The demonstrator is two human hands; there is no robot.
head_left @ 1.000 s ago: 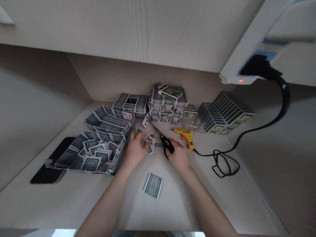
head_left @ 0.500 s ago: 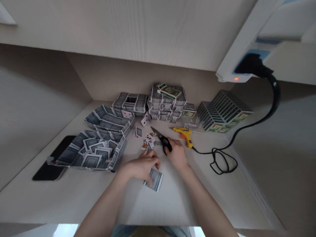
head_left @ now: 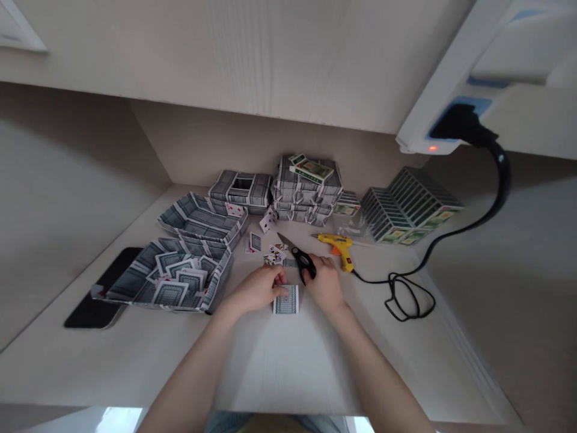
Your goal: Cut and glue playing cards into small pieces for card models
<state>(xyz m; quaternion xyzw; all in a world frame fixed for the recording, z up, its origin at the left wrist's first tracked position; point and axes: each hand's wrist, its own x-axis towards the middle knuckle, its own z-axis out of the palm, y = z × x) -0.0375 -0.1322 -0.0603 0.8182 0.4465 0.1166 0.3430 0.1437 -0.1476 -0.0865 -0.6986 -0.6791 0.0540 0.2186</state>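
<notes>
Pinched between the thumb and fingers of my left hand [head_left: 264, 288] is a playing card [head_left: 287, 300], its patterned back facing up, close to the tabletop. My right hand [head_left: 325, 281] is closed on the handles of black scissors [head_left: 304, 262], which lie on the table with blades pointing away to the left. Small cut card pieces [head_left: 274, 253] lie in a loose pile just beyond my left hand. Behind them are a face-up card [head_left: 267, 221] and a card piece with a patterned back [head_left: 255, 242].
On the left, a card-covered tray [head_left: 216, 285] holds several cards, partly over a black phone [head_left: 88, 310]. Card-covered boxes [head_left: 306, 195] stand at the back. A yellow glue gun [head_left: 338, 245] with a looped cord [head_left: 408, 278] and stacked card packs [head_left: 406, 207] are on the right.
My left hand has drawn the card away from me, and the card has turned from slanted to nearly straight. My right hand and the scissors have hardly moved.
</notes>
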